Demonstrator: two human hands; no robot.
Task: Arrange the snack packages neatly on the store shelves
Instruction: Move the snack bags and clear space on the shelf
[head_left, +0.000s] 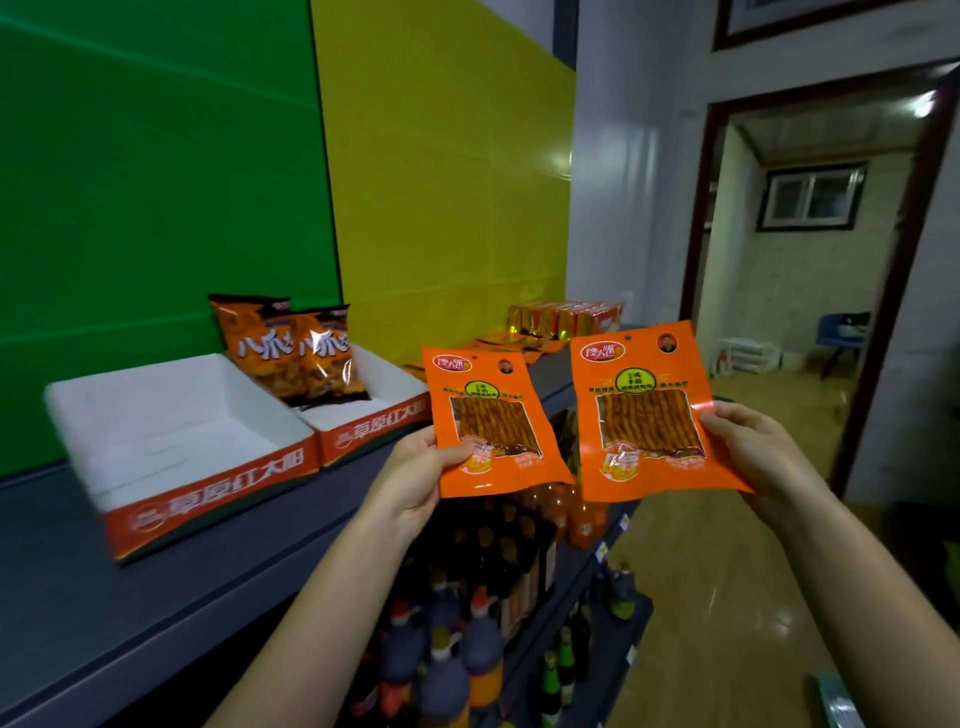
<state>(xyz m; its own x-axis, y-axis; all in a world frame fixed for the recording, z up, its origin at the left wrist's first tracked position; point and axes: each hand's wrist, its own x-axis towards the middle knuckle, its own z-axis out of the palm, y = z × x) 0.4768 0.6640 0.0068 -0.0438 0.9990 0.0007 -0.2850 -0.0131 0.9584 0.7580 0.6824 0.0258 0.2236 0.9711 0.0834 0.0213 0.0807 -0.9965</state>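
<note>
Snack packets fill both my hands: my left hand (415, 473) pinches the left packet (491, 421) at its lower left corner, thumb on the front, and my right hand (753, 447) grips the right packet (649, 410) by its right edge, fingers curled behind. Both stand upright, close side by side, in the air beside the grey shelf (156, 597), where two chip bags (291, 348) stand in the farther cardboard tray (374, 415).
</note>
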